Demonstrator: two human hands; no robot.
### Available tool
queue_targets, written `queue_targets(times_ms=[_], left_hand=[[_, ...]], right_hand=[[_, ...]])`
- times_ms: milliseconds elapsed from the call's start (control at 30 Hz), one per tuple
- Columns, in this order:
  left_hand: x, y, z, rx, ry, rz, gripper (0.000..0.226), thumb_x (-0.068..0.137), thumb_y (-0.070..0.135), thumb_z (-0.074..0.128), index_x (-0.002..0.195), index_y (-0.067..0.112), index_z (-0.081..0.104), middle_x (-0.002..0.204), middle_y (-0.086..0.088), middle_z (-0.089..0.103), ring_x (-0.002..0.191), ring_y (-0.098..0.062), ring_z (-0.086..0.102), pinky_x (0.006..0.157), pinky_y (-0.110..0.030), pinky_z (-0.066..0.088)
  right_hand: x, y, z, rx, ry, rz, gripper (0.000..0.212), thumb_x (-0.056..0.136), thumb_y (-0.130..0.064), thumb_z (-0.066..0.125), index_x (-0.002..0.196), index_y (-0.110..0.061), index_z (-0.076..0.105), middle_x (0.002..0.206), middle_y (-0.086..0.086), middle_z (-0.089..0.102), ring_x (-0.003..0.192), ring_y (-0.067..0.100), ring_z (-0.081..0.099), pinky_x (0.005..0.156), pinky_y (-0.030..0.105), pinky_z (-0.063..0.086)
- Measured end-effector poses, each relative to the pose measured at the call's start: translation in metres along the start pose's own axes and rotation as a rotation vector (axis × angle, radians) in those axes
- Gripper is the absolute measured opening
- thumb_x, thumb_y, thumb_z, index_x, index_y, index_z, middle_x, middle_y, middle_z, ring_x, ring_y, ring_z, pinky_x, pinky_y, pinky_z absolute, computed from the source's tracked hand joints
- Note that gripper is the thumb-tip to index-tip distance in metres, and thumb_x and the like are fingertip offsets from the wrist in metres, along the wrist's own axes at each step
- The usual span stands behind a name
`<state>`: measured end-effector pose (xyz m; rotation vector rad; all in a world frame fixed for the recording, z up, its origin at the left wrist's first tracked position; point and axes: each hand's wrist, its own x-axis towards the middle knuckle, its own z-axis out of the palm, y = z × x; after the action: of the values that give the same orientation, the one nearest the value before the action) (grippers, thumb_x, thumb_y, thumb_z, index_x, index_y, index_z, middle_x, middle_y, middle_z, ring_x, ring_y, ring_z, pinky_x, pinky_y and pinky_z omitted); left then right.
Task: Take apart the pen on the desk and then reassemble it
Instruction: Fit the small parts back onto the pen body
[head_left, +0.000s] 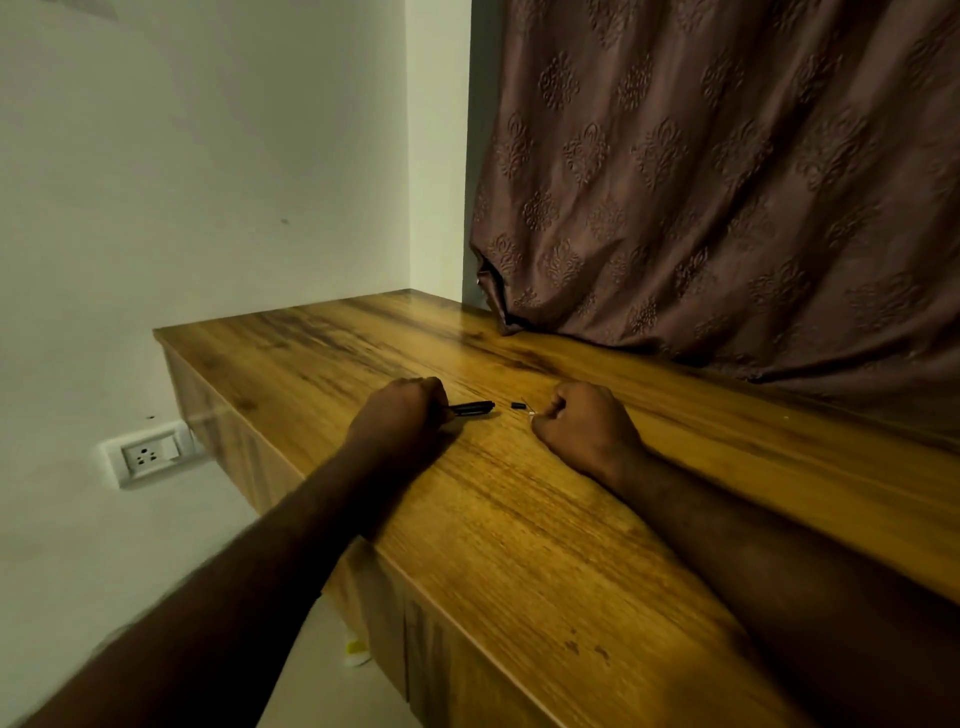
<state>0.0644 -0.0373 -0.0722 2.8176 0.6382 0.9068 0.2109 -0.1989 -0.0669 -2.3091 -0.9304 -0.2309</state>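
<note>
Already taken apart, with the pieces lying on the desk (519, 519).
The left hand (402, 415) curls its fingers round one end of the black pen barrel (471, 409), and a small black piece (517, 405) lies just beside its tip. The right hand (584, 428) is fisted; whether it pinches a pale sliver is too small to tell. Reassembly probably comes next and calls for careful end-to-end alignment.

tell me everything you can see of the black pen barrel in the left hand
The black pen barrel is a slim, dark, glossy tube, plastic by its look. It lies nearly level, low over the wooden desk, pointing right. The left hand grips its left end and hides it; the right end is free. A small separate black piece lies just beyond that end, not touching. Finer detail is unclear.
</note>
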Motion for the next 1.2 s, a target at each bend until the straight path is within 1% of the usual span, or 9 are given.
queue_targets(times_ms=[167,400,567,700,833,900,1000,1100,1200], left_hand=[[0.002,-0.002,0.004,0.006,-0.006,0.012,0.025,0.080,0.044,0.063,0.088,0.020,0.060,0.088,-0.003,0.065,0.079,-0.023,0.060,0.063,-0.031,0.046],[0.002,-0.003,0.003,-0.012,-0.010,0.016,0.025,0.082,0.044,0.062,0.088,0.020,0.060,0.088,-0.003,0.065,0.078,-0.023,0.060,0.062,-0.030,0.045],[0.001,-0.001,0.001,-0.001,-0.006,0.025,0.024,0.082,0.043,0.062,0.087,0.019,0.061,0.085,-0.003,0.064,0.075,-0.022,0.059,0.061,-0.030,0.047],[0.001,0.000,0.000,0.008,-0.010,-0.006,0.024,0.082,0.045,0.062,0.086,0.021,0.062,0.083,0.000,0.062,0.072,-0.019,0.057,0.061,-0.029,0.048],[0.002,0.000,-0.001,0.000,-0.031,-0.006,0.025,0.082,0.045,0.063,0.088,0.020,0.063,0.084,0.000,0.062,0.072,-0.018,0.058,0.061,-0.030,0.049],[0.001,0.001,-0.002,-0.012,-0.026,-0.011,0.024,0.081,0.044,0.063,0.088,0.021,0.063,0.084,0.000,0.064,0.073,-0.018,0.058,0.063,-0.031,0.051],[-0.003,0.003,-0.007,-0.065,-0.026,-0.021,0.023,0.080,0.040,0.065,0.092,0.021,0.064,0.083,0.000,0.066,0.073,-0.017,0.061,0.065,-0.034,0.055],[-0.006,0.005,-0.013,-0.117,-0.017,-0.017,0.020,0.080,0.035,0.067,0.093,0.020,0.062,0.082,0.000,0.067,0.071,-0.016,0.061,0.062,-0.031,0.052],[-0.008,0.004,-0.015,-0.138,-0.022,0.002,0.019,0.081,0.033,0.067,0.094,0.020,0.060,0.083,-0.001,0.066,0.071,-0.016,0.059,0.058,-0.027,0.045]], right_hand=[[0.000,-0.006,0.002,-0.066,0.010,0.021,0.023,0.074,-0.040,0.068,0.070,-0.018,0.062,0.077,0.000,0.067,0.077,0.024,0.063,0.068,0.037,0.056],[-0.001,-0.009,0.001,-0.116,0.018,0.034,0.021,0.076,-0.036,0.065,0.069,-0.017,0.062,0.079,0.002,0.067,0.080,0.027,0.064,0.068,0.037,0.056],[0.001,-0.011,0.002,-0.148,0.017,0.021,0.020,0.077,-0.035,0.062,0.074,-0.016,0.063,0.085,0.005,0.068,0.083,0.029,0.064,0.067,0.036,0.055],[0.002,-0.009,0.005,-0.174,0.037,0.002,0.015,0.080,-0.029,0.057,0.072,-0.017,0.059,0.086,0.005,0.066,0.083,0.029,0.063,0.063,0.033,0.049],[0.003,-0.009,0.007,-0.196,0.049,0.004,0.015,0.084,-0.029,0.056,0.072,-0.019,0.055,0.088,0.005,0.065,0.085,0.029,0.062,0.062,0.031,0.045],[0.003,-0.007,0.006,-0.138,0.077,0.046,0.017,0.084,-0.029,0.057,0.072,-0.017,0.057,0.085,0.004,0.066,0.081,0.028,0.062,0.062,0.031,0.047],[0.003,-0.001,0.002,0.083,0.154,0.064,0.022,0.086,-0.029,0.059,0.066,-0.019,0.058,0.075,-0.002,0.066,0.074,0.022,0.063,0.068,0.036,0.055],[-0.001,0.000,-0.002,0.256,0.150,-0.038,0.022,0.090,-0.025,0.061,0.069,-0.020,0.060,0.072,-0.004,0.064,0.074,0.017,0.061,0.068,0.029,0.050],[-0.008,-0.004,-0.003,0.295,0.106,-0.173,0.016,0.092,-0.021,0.061,0.079,-0.013,0.066,0.075,-0.005,0.065,0.069,0.008,0.057,0.064,0.026,0.044]])
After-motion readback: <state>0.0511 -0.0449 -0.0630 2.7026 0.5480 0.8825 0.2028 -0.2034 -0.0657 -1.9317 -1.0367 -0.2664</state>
